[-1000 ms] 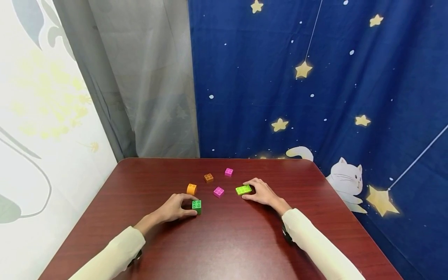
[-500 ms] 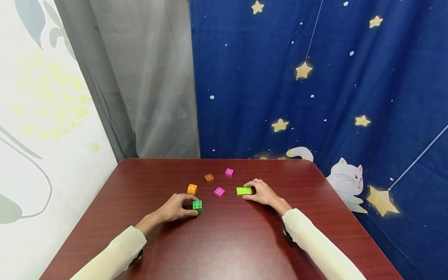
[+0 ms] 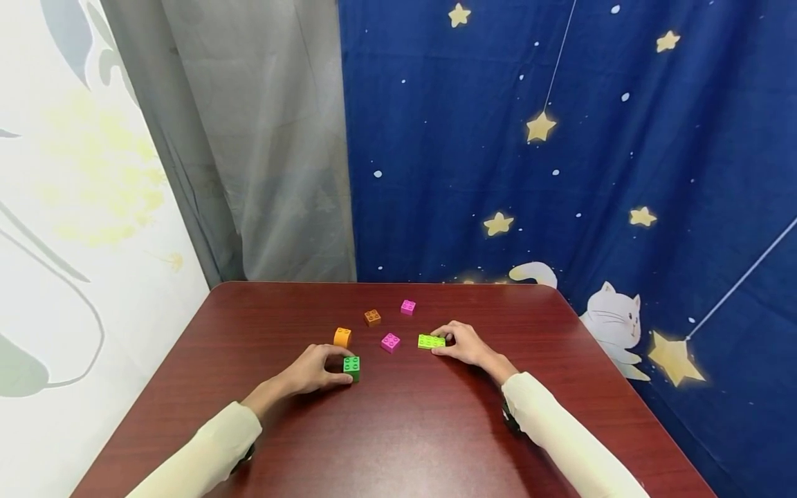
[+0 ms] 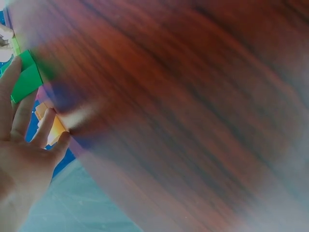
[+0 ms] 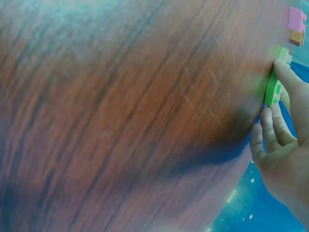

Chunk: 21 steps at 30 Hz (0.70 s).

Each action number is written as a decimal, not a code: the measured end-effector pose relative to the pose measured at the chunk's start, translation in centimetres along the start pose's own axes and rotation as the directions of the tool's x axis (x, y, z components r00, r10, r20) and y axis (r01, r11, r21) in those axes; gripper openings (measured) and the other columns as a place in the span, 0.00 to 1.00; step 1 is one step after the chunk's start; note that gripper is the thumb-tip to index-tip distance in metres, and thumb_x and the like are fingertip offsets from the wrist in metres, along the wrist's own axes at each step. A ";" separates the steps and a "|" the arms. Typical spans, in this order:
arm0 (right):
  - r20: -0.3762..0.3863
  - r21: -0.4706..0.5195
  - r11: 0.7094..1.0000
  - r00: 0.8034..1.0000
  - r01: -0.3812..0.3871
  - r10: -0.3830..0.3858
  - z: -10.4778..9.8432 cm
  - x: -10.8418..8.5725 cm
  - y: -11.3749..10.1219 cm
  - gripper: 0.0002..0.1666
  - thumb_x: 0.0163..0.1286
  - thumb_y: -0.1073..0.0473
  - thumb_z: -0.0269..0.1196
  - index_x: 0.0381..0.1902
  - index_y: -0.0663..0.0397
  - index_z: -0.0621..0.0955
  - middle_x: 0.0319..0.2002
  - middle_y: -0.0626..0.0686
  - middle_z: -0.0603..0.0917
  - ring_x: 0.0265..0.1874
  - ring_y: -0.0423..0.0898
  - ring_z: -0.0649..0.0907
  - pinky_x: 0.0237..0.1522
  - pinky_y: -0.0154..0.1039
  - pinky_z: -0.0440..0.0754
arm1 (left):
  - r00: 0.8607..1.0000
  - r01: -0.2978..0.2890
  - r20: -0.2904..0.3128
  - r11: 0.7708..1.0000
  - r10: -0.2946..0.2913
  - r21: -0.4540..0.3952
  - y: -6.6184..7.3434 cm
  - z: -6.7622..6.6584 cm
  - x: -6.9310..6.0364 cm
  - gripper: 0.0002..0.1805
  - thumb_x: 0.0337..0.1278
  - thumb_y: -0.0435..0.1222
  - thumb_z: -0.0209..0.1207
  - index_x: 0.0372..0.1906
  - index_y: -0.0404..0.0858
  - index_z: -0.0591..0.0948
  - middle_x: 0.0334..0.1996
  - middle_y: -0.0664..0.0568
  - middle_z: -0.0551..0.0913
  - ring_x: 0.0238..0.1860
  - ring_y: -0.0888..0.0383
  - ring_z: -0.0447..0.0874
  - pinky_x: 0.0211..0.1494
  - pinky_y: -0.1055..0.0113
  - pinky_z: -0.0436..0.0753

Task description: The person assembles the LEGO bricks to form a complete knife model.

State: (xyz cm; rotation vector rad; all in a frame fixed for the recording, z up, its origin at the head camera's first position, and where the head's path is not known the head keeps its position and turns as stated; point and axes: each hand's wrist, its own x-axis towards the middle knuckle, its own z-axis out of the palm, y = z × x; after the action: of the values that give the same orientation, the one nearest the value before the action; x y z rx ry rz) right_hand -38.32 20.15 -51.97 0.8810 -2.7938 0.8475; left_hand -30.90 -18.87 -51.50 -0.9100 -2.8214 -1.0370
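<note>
- My left hand (image 3: 309, 369): clamped on the green block (image 3: 351, 369), thumb on its near side, a finger on its far side. Block sits over the middle of the counter (image 3: 398, 429), just nearer me than the orange block (image 3: 342, 337).
- My right hand (image 3: 465, 344): pinching the right end of the lime block (image 3: 428, 342), which is right of the nearer pink block (image 3: 390, 342), apart from it.
- Handling (my guess, plastic by the look): both light, stiff, a bit slick, hard to break. Best hold is flat opposite sides, studs left free.
- Lime block: flat, studs up, long axis left to right, roughly along the counter's far edge; free end points left.
- Green block: studs up, squarish on top, no clear long axis there.
- Can't tell whether either is slightly lifted.
- Farther off: brown block (image 3: 372, 318), second pink block (image 3: 407, 308).
</note>
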 end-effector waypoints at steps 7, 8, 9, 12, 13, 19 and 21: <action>-0.006 0.019 1.000 1.000 -0.017 0.017 0.0 -0.1 0.0 0.19 0.62 0.54 0.78 0.50 0.52 0.89 0.37 0.48 0.82 0.38 0.49 0.81 0.40 0.36 0.77 | 1.000 -0.013 0.000 1.000 0.013 -0.004 0.1 0.3 0.3 0.19 0.57 0.45 0.76 0.51 0.47 0.87 0.39 0.65 0.86 0.42 0.63 0.84 0.50 0.64 0.83; -0.008 0.022 1.000 1.000 -0.013 0.013 0.0 -0.1 0.0 0.19 0.62 0.53 0.78 0.50 0.51 0.89 0.37 0.48 0.82 0.38 0.48 0.81 0.41 0.36 0.77 | 1.000 -0.013 0.001 1.000 0.013 -0.005 0.1 0.3 0.3 0.19 0.57 0.45 0.76 0.51 0.47 0.87 0.39 0.65 0.86 0.42 0.63 0.83 0.50 0.64 0.83; -0.010 0.025 1.000 1.000 -0.010 0.010 0.0 -0.1 -0.1 0.19 0.62 0.53 0.78 0.49 0.51 0.89 0.38 0.48 0.83 0.39 0.48 0.82 0.41 0.37 0.78 | 1.000 -0.012 0.002 1.000 0.013 -0.007 0.1 0.3 0.4 0.19 0.57 0.45 0.76 0.52 0.47 0.87 0.39 0.65 0.86 0.42 0.63 0.83 0.50 0.63 0.83; -0.018 0.037 0.999 1.000 0.007 -0.007 -0.1 0.0 -0.4 0.19 0.62 0.53 0.78 0.49 0.50 0.90 0.38 0.48 0.84 0.39 0.48 0.82 0.43 0.39 0.79 | 1.000 -0.008 0.004 1.000 0.008 -0.018 0.1 0.4 0.4 0.19 0.57 0.44 0.76 0.52 0.47 0.87 0.40 0.64 0.87 0.42 0.64 0.84 0.51 0.63 0.83; -0.018 0.038 0.999 1.000 0.010 -0.010 -0.1 0.1 -0.5 0.19 0.62 0.52 0.78 0.50 0.50 0.90 0.39 0.47 0.84 0.40 0.48 0.82 0.43 0.38 0.79 | 1.000 -0.007 0.004 1.000 0.007 -0.028 0.1 0.4 0.4 0.19 0.57 0.44 0.76 0.52 0.47 0.87 0.40 0.63 0.87 0.43 0.64 0.84 0.51 0.63 0.83; -0.019 0.046 0.998 0.999 0.050 -0.049 -0.4 0.5 -1.8 0.19 0.64 0.50 0.77 0.51 0.49 0.89 0.39 0.47 0.84 0.39 0.47 0.82 0.41 0.36 0.79 | 1.000 0.006 -0.008 0.996 -0.006 -0.088 -0.1 0.4 0.5 0.18 0.55 0.42 0.77 0.49 0.44 0.86 0.40 0.59 0.88 0.45 0.62 0.88 0.50 0.63 0.85; -0.024 0.056 0.996 0.997 0.073 -0.071 -0.5 0.7 -2.6 0.20 0.64 0.51 0.77 0.51 0.50 0.89 0.39 0.48 0.84 0.38 0.49 0.82 0.40 0.38 0.80 | 1.000 0.010 -0.012 0.996 -0.011 -0.094 -0.1 0.4 0.5 0.18 0.54 0.43 0.78 0.48 0.44 0.86 0.40 0.59 0.88 0.45 0.62 0.88 0.50 0.63 0.85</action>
State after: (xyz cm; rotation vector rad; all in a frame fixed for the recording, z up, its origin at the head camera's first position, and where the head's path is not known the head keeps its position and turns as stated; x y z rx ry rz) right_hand -37.54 18.32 -50.11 0.9684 -2.7141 0.9236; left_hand -31.29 -18.50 -51.79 -0.8929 -2.7917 -1.1812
